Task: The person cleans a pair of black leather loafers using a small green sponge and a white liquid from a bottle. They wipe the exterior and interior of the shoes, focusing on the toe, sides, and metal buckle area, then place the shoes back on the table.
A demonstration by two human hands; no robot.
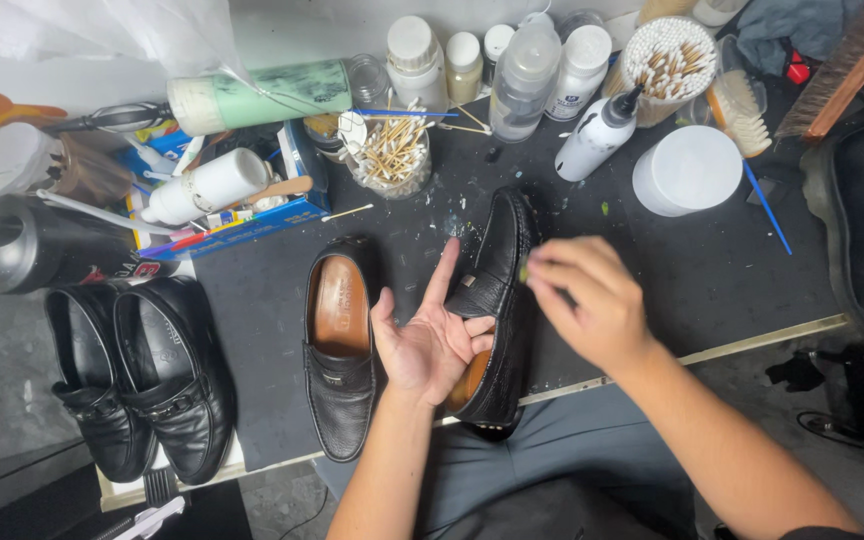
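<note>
From the head camera, a black leather loafer (500,300) stands tipped on its side near the middle of the dark work mat (712,280), toe pointing far and heel at the near edge. The left hand (430,340) steadies it with the palm up, fingers spread wide and partly tucked into the shoe's opening, so it props rather than grips. The right hand (592,300) hovers over the upper with its fingertips pinched together on something small and pale, too blurred to name. Just left lies the matching loafer (340,345), sole down and tan lining showing, and further left a second pair of black loafers (142,385). A jar of cotton swabs (392,155) and bottles (527,75) stand at the far side. The loafer looks light, with a soft pebbled upper likely to dent under pressure; the stiffer heel and sole edge seem the safer places to hold.
</note>
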